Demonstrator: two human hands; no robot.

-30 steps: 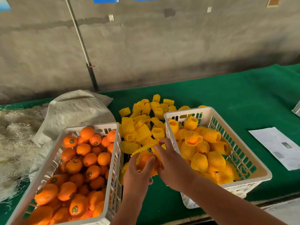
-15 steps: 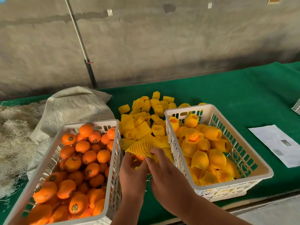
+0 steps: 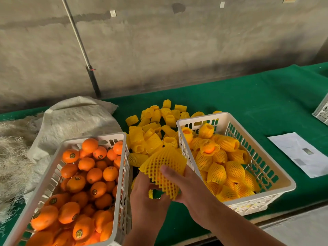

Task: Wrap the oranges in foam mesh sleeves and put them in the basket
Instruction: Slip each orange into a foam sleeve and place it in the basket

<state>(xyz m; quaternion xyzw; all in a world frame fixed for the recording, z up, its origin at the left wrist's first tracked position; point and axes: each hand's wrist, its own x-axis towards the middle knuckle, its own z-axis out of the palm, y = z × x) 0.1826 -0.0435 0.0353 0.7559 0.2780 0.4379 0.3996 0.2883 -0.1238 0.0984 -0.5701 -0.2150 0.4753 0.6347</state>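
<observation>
Right now both hands meet on one yellow foam mesh sleeve (image 3: 164, 170), stretched wide into a fan just left of the white basket (image 3: 291, 185); right hand (image 3: 190, 190) has fingers curled round the sleeve's right side, thumb lying across the mesh face; left hand (image 3: 147, 196) grips the sleeve's lower left edge from below, fingertips hidden under the mesh; an orange (image 3: 160, 178) shows only as an orange glow through the mesh holes, mostly covered, so how far in it sits is unclear; the basket holds wrapped oranges (image 3: 217, 172), many in yellow sleeves, piled toward its near side; a loose heap of empty sleeves (image 3: 152, 132) lies just left of the basket's far corner and behind the hands; a crate of bare oranges (image 3: 83, 185), most with dark round stickers, stands well left of the basket, hands between the two; a pale woven sack (image 3: 74, 119) and a dry fibre tangle (image 3: 12, 157) lie beyond that crate; a white paper sheet (image 3: 301, 153) lies right of the basket on the green table cloth (image 3: 248, 93); another white crate corner (image 3: 322, 112) shows far right of the basket; a grey wall stands behind with a leaning pole (image 3: 83, 48).
</observation>
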